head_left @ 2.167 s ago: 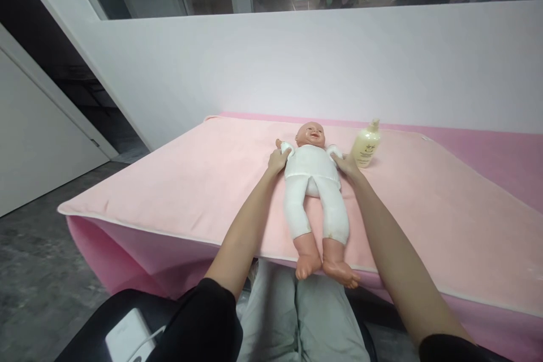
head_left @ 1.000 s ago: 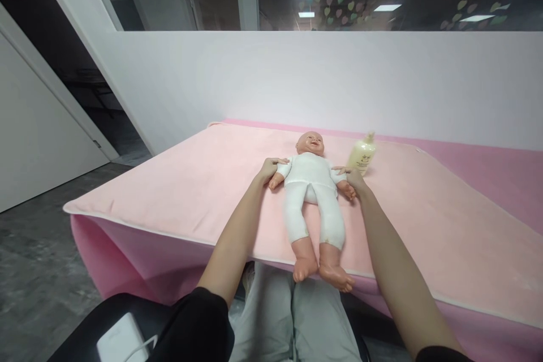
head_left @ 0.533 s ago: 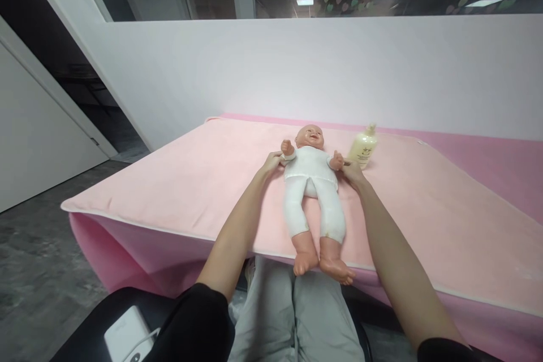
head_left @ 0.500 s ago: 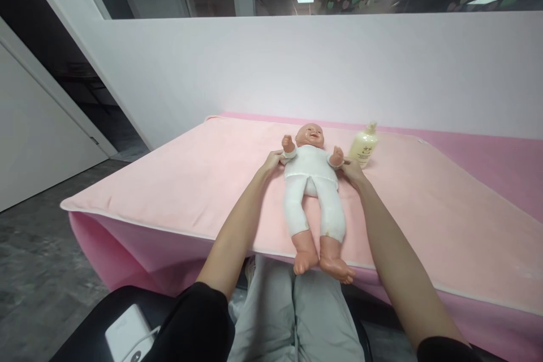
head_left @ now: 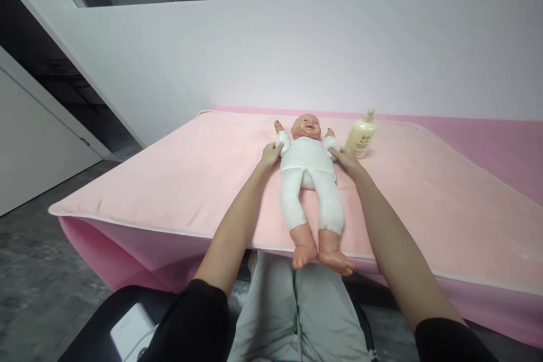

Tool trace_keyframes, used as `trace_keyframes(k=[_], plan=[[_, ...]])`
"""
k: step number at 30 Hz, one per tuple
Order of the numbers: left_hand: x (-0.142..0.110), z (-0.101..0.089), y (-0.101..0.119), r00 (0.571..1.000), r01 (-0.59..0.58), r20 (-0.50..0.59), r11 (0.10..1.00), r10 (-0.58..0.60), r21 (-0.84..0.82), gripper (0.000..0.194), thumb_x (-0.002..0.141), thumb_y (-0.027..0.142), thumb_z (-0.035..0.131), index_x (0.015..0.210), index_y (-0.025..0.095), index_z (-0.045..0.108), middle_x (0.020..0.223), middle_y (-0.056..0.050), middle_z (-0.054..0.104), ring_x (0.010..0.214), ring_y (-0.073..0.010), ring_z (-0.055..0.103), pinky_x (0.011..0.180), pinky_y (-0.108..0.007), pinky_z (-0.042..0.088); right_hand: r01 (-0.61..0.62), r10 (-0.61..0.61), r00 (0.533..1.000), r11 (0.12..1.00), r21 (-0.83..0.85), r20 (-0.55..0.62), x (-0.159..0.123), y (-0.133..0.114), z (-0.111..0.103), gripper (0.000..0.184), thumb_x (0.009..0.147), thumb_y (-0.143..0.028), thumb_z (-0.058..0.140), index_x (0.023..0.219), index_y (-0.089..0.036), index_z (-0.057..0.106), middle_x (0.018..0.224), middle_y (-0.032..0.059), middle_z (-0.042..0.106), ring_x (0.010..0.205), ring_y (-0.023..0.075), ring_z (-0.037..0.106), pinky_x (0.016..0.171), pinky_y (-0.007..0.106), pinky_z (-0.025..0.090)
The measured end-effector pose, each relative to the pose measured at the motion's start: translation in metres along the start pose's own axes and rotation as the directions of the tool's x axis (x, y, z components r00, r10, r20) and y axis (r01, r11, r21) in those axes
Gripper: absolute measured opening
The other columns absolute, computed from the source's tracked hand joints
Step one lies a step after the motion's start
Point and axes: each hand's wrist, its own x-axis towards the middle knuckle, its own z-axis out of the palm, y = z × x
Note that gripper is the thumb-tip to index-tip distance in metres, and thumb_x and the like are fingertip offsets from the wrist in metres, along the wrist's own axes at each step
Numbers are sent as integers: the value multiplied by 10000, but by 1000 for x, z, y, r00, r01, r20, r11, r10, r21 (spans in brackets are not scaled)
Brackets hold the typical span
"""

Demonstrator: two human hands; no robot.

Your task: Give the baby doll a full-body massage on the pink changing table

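Note:
A baby doll [head_left: 307, 153] in white cloth lies on its back on the pink blanket [head_left: 190, 175], head toward the wall and bare feet over the front edge. My left hand [head_left: 271, 154] is closed around the doll's sleeved arm at picture left. On the other side, my right hand [head_left: 348, 160] grips the other sleeved arm, fingers partly hidden by the sleeve. Both doll arms are bent up beside its head. Just behind my right hand stands a pale yellow pump bottle [head_left: 360, 137], upright.
A white wall [head_left: 271, 56] with a window above it closes off the far side of the table. My legs [head_left: 275, 305] are under the front edge. A white device with a cable [head_left: 133, 331] rests by my left elbow. A door [head_left: 38, 147] is at far left.
Both doll arms have moved up toward its head, its fists now higher and farther out, with my hands still on the sleeves. The camera view has tilted slightly down.

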Motion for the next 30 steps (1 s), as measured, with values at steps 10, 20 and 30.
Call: trace_keyframes(k=[10,20,30], plan=[[6,4,1,991,-22,-124,969,54,245,339,765,384,612,526,157,533,500,2,470,585,-133,457,577,-244,311,-45,34,994,993,-106,-101,10,1,10,299,650,-399,723,634,-130,594,573,-3,568,536,89,474,467,198,340],[-11,-9,2,988,5,149,970,32,-244,357,592,403,781,775,127,647,640,-7,595,547,-87,502,517,-205,360,1,-7,998,995,102,56,-4,4,-6,360,578,-433,791,765,-141,695,803,56,694,700,142,603,654,249,488],[-18,-13,7,989,34,149,976,-2,-213,215,534,139,702,747,109,708,696,-44,670,642,-128,595,631,-256,454,34,-48,991,994,108,126,-14,1,-8,277,497,-246,785,746,-145,716,830,66,703,785,187,633,740,307,526]])
